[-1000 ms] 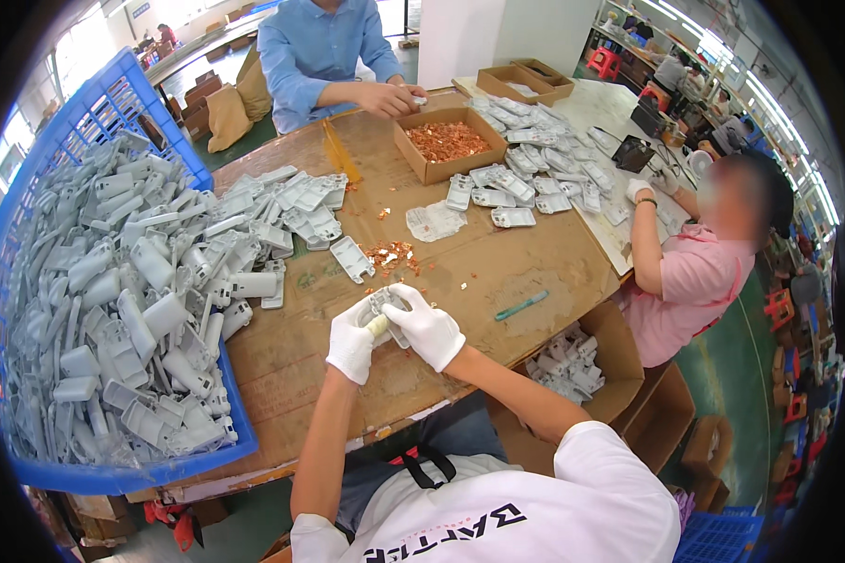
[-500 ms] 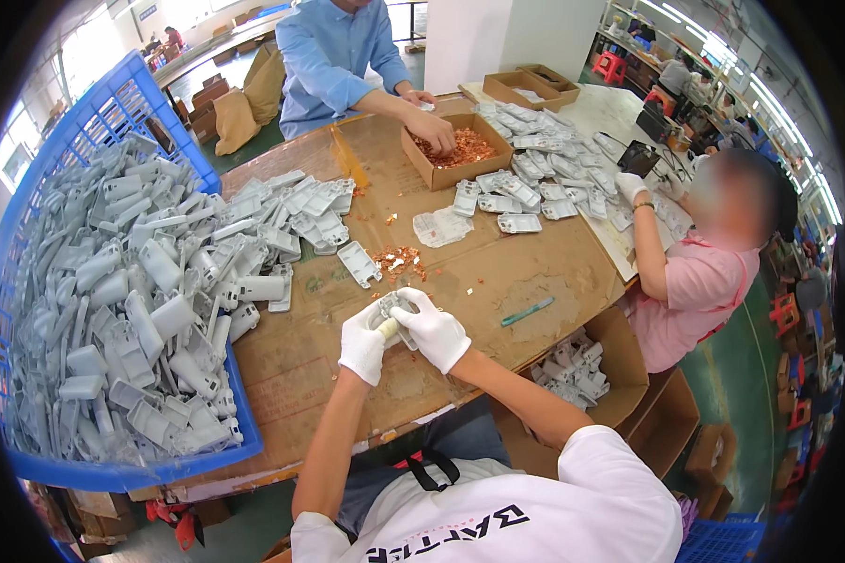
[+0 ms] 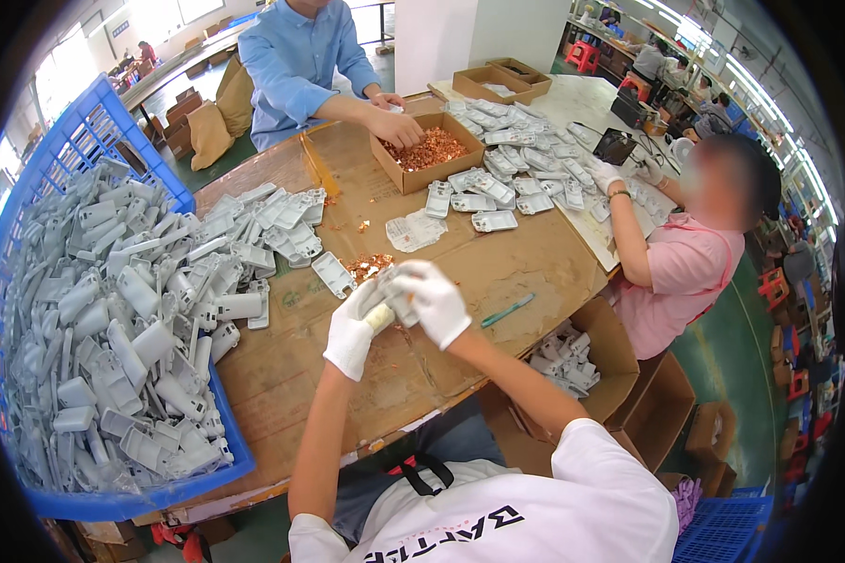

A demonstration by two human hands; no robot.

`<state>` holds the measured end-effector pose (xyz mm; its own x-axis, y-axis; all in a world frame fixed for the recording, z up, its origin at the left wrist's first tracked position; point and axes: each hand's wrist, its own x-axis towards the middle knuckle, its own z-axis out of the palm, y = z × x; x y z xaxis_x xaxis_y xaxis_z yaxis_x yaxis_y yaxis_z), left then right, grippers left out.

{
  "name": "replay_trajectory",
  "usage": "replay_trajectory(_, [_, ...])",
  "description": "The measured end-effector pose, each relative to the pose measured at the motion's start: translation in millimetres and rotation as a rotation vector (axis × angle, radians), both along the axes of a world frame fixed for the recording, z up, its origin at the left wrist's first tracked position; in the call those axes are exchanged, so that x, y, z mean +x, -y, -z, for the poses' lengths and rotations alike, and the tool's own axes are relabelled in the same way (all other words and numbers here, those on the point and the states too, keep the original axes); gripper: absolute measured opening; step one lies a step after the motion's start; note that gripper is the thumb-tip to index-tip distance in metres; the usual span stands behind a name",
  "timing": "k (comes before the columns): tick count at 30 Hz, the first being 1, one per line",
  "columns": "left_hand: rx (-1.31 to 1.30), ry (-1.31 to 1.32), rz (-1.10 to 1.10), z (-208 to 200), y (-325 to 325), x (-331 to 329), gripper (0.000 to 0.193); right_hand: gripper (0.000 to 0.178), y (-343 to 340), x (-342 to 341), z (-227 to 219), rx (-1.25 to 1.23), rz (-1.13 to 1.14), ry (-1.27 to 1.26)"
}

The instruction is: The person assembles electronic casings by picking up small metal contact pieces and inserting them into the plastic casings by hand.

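My gloved left hand (image 3: 353, 330) is closed around a light-grey plastic housing (image 3: 400, 304), mostly covered by the gloves. Something pale yellow (image 3: 378, 317) shows at its thumb; I cannot tell whether it is tape or a finger cover. The gloved right hand (image 3: 434, 296), smeared by motion, has its fingers bent over the same housing from the right. Just beyond both hands lie loose copper-coloured pieces (image 3: 370, 266) on the cardboard-covered table (image 3: 282, 375). One single grey housing (image 3: 332, 274) rests beside those pieces.
A blue crate (image 3: 141, 502) heaped with grey housings stands at left, others spilling over. A teal pen-like tool (image 3: 508, 311) lies right. Across the table, a person in blue reaches into a carton (image 3: 427, 180) of copper pieces. At right, a person in pink works near an open box (image 3: 620, 352).
The view has shifted, so the table's contents sit a little further left. Both hands stay on the housing; my right hand has turned and blurred, its fingers lifting higher over the part.
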<state>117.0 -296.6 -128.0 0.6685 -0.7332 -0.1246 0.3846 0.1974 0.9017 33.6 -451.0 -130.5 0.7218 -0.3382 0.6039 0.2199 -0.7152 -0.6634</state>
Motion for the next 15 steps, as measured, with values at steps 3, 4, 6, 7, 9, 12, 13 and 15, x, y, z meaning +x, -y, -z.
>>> replay_trajectory(3, [0.343, 0.49, -0.256, -10.0, -16.1, 7.4, 0.054, 0.02, 85.7, 15.4, -3.9, -0.173, 0.278, 0.132])
replay_trajectory(4, [0.654, 0.956, -0.41, -9.3, -31.9, 19.8, 0.053, 0.024, 121.4, 15.9, -1.8, -0.143, 0.376, 0.011])
replay_trajectory(6, [0.979, 1.356, -0.662, -5.7, -37.6, 45.7, 0.049, 0.023, 234.3, 12.9, 18.1, 0.26, 0.514, -0.05])
replay_trajectory(7, [1.161, 1.443, -0.688, -6.2, -55.3, 58.3, 0.054, 0.02, 257.9, 21.7, 13.2, -0.251, 0.655, -0.055])
replay_trajectory(9, [1.331, 1.494, -0.708, -17.4, -62.3, 70.0, 0.055, 0.023, 306.1, 32.0, 4.8, -0.204, 0.718, -0.263])
replay_trajectory(12, [1.42, 1.522, -0.617, -22.0, -62.9, 78.7, 0.044, 0.029, 313.3, 41.0, -2.2, -0.449, 0.78, -0.139])
replay_trajectory(13, [1.468, 1.523, -0.59, -20.4, -69.9, 80.2, 0.04, 0.027, 285.4, 51.3, -7.3, -0.486, 0.722, -0.118])
replay_trajectory(15, [1.482, 1.577, -0.674, -9.7, -79.9, 85.0, 0.034, 0.025, 222.3, 55.6, -25.1, -0.637, 0.497, -0.06])
